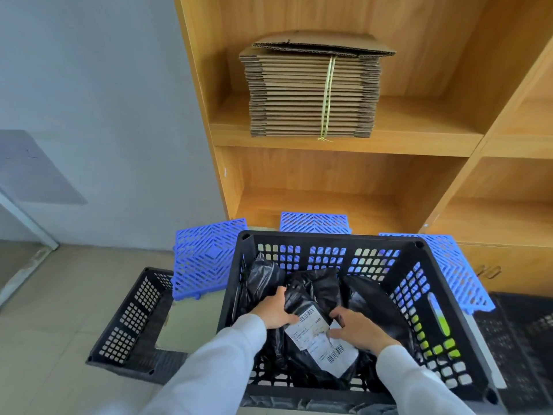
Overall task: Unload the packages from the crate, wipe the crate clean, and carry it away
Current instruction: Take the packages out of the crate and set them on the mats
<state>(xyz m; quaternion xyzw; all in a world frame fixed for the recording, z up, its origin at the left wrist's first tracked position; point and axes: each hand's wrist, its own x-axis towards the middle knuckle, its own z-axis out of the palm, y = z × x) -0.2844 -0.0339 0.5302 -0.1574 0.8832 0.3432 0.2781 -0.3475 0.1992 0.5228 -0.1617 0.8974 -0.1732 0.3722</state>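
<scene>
While both hands reach down into the black crate [425,298], they close on the same package [317,322], a black bag with a white barcoded label. The left hand [276,311] grips its left edge, thumb over the top of the bag; the right hand [357,326] holds its right side, fingers curled onto the plastic just beside the label. Both arms wear white sleeves [215,363]. The package lies near the middle of the crate, tilted, on top of other black bags: one [264,274] stands against the far left corner, another [374,298] leans toward the right wall. Through the crate's right wall something green and yellow shows, but what it is cannot be told.

Behind the crate, blue grid mats [206,256] lie on the floor at the foot of a wooden shelf [419,139]. A tied bundle of flat cardboard [311,91] sits on the upper shelf board. Left of the crate, a second black crate [131,319] rests on the tiled floor [45,324].
</scene>
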